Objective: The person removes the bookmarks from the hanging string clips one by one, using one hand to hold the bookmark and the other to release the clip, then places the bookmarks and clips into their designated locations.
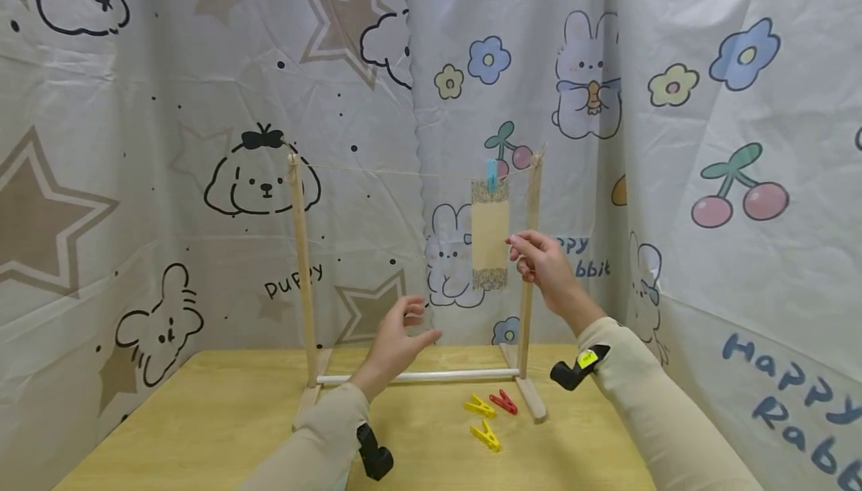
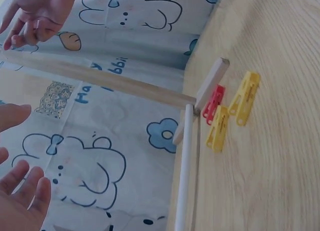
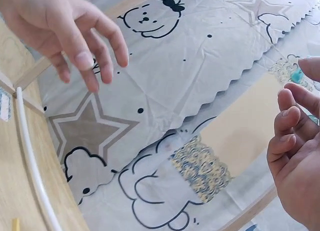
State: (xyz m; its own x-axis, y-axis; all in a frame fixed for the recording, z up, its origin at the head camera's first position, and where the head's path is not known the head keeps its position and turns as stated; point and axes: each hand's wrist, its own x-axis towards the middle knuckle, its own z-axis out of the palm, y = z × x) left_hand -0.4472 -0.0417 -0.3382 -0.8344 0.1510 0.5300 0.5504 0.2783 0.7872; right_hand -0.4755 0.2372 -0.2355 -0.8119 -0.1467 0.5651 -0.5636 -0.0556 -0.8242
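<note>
A beige cloth with speckled patterned bands at both ends hangs from a string line. A blue clothespin clips its top edge to the string. Beside the cloth's right edge is my right hand, its fingers loosely bent and nothing visible in them; whether a fingertip touches the cloth is unclear. Lower and to the left, my left hand hovers with spread, relaxed fingers and holds nothing. On the table lie two yellow clothespins and a red clothespin.
Two wooden posts on flat feet carry the string, joined low down by a white rod. They stand on a wood-grain table. A printed curtain hangs behind and at both sides.
</note>
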